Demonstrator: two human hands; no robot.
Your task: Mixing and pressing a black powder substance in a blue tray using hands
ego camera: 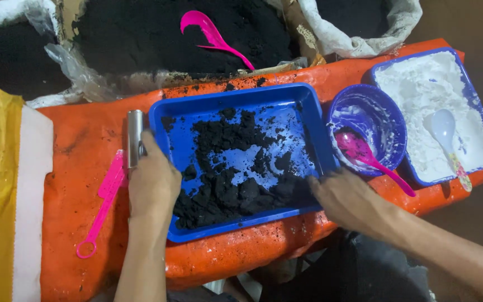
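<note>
— What is held by the left hand [153,180]?

— A shiny metal cylinder [135,137] is gripped by curled fingers at the left rim of the rectangular blue plastic tray [181,114], which is set on an orange surface [79,145].

— And the right hand [346,198]?

— Its fingers are pushed into the clumpy black powder [230,187] at the tray's near right corner; their spread cannot be told.

— What is seen nearby?

— A pink plastic scoop [103,204] is laid just left, and a round blue bowl [389,120] with a pink spoon [364,156] is placed right of the tray.
</note>
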